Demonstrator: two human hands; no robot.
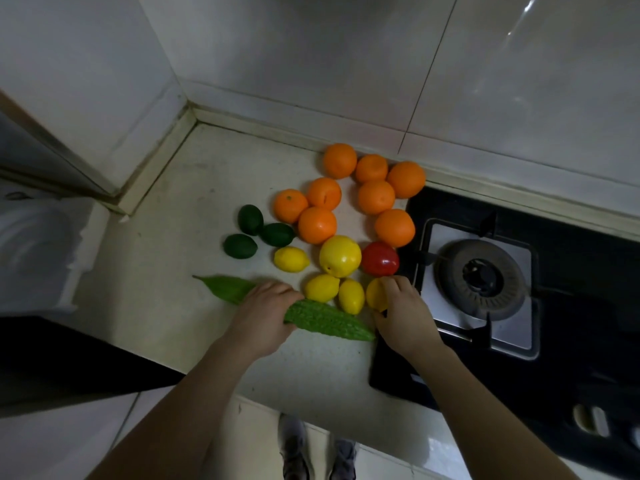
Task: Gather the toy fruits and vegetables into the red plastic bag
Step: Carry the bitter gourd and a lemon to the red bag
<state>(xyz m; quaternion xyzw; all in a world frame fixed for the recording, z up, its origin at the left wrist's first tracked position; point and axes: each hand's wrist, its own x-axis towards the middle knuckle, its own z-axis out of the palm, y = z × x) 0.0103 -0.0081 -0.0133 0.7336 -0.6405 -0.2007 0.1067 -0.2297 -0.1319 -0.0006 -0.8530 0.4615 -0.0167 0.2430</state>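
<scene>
Left hand [263, 313] curled over the bumpy bitter gourd [329, 322] near the counter [207, 188] edge, right hand [405, 317] pinching a lemon [375, 294] beside the stove [485, 278]; both toys probably light and stiff, the ridged gourd best gripped mid-body, the lemon slicker; red bag out of view.

Bare left hand [263, 318], bare right hand [407, 318]; both forearms bare as far as seen. Grey shoes [294, 445] on feet, blurred.
</scene>
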